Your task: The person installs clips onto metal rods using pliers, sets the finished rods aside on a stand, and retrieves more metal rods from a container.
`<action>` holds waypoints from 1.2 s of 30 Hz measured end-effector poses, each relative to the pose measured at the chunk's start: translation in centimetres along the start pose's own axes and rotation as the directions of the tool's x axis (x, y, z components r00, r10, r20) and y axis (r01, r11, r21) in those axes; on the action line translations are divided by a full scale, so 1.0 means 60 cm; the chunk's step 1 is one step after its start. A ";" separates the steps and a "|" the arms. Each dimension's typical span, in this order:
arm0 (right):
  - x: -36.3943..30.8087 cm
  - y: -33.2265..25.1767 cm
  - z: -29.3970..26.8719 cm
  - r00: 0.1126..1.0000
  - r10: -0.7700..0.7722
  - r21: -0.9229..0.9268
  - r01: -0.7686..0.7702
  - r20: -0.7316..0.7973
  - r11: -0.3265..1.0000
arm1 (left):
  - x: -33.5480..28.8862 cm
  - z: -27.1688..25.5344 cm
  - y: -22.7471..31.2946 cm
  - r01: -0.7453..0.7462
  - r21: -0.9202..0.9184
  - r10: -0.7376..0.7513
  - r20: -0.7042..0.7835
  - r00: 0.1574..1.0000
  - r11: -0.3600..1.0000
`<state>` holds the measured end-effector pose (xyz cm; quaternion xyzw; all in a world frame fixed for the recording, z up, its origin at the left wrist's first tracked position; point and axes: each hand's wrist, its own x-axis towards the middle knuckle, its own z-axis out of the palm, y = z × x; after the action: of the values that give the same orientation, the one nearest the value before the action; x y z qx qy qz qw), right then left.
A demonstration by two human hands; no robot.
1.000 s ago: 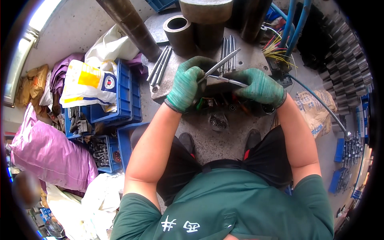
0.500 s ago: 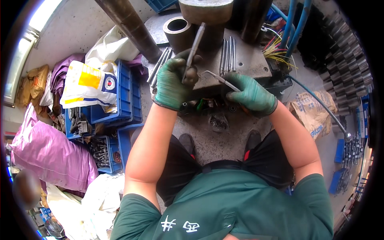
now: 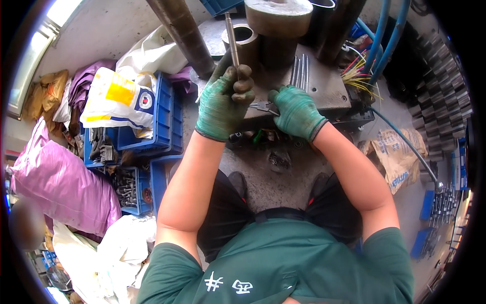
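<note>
Both my hands wear green knit gloves with darkened fingers. My left hand [image 3: 223,104] is closed around a slim metal rod [image 3: 232,43], which stands nearly upright above the fist. To its right, my right hand [image 3: 298,112] is closed on a thin metal tool [image 3: 261,106] that points left toward my left hand. Its tip lies close to the left fingers; contact cannot be made out. Several similar metal rods [image 3: 300,73] lie side by side on the metal plate [image 3: 326,83] just beyond my right hand.
A hollow steel cylinder [image 3: 249,50] and a thick round press block [image 3: 278,20] stand behind my hands, between heavy columns [image 3: 185,40]. Blue crates [image 3: 169,119] and a purple sack [image 3: 66,177] lie at left. Wires [image 3: 362,76], a hose [image 3: 402,139] and a paper sack [image 3: 395,157] are at right.
The rod in my left hand has turned more upright. My right hand has moved left, bringing its tool near the left hand and turning its back upward.
</note>
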<state>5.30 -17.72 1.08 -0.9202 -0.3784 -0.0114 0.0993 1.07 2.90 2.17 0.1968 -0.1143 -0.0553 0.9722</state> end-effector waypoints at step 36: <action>-0.060 0.021 -0.011 0.923 0.378 0.997 0.063 -0.075 0.044 | -0.017 0.038 -0.093 0.190 0.844 0.030 -0.236 0.971 0.501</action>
<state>3.67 -21.24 1.15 -0.6208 -0.1552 0.1127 0.7602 -0.79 -2.92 1.79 0.6638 -0.0095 -0.0143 0.7477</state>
